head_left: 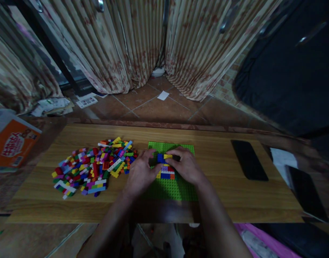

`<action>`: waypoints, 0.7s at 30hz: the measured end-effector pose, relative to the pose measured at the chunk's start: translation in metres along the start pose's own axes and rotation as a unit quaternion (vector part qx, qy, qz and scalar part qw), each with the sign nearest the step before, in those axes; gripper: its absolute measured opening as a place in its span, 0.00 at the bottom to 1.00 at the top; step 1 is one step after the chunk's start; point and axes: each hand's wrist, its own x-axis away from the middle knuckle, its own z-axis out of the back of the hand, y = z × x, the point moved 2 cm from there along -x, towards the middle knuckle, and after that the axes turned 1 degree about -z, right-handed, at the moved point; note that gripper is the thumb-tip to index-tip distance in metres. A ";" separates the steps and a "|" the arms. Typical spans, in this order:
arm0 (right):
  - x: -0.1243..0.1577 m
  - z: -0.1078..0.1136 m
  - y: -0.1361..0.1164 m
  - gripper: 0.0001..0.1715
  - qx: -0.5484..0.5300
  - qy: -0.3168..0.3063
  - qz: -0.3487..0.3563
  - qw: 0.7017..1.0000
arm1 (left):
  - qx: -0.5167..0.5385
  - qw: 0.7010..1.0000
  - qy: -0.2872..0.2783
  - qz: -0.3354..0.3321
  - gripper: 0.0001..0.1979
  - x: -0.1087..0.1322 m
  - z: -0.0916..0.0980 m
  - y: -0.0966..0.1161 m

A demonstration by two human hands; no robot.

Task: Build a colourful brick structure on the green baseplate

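Left hand (139, 173), right hand (186, 165) gripping brick stack (166, 172), baseplate (172, 190) near table (223, 200) edge

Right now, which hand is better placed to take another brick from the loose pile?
Left, probably. The left hand rests beside the brick build, nearer the loose pile; the right hand lies on the far side.
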 end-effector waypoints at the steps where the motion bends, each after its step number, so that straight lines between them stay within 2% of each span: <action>1: 0.000 0.000 -0.002 0.09 0.003 -0.001 0.010 1.000 | -0.004 1.000 -0.004 -0.013 0.25 -0.001 0.000 0.000; 7: -0.002 -0.002 -0.004 0.06 -0.004 -0.031 0.069 0.997 | 0.013 0.997 -0.047 -0.053 0.15 -0.002 0.001 0.006; 16: -0.001 -0.005 0.003 0.06 -0.003 -0.024 0.120 0.992 | 0.003 0.997 -0.059 -0.056 0.16 -0.003 0.000 0.005; 21: -0.004 -0.005 0.004 0.08 -0.008 -0.020 0.123 0.992 | -0.001 0.996 -0.065 -0.053 0.16 -0.003 0.000 0.007</action>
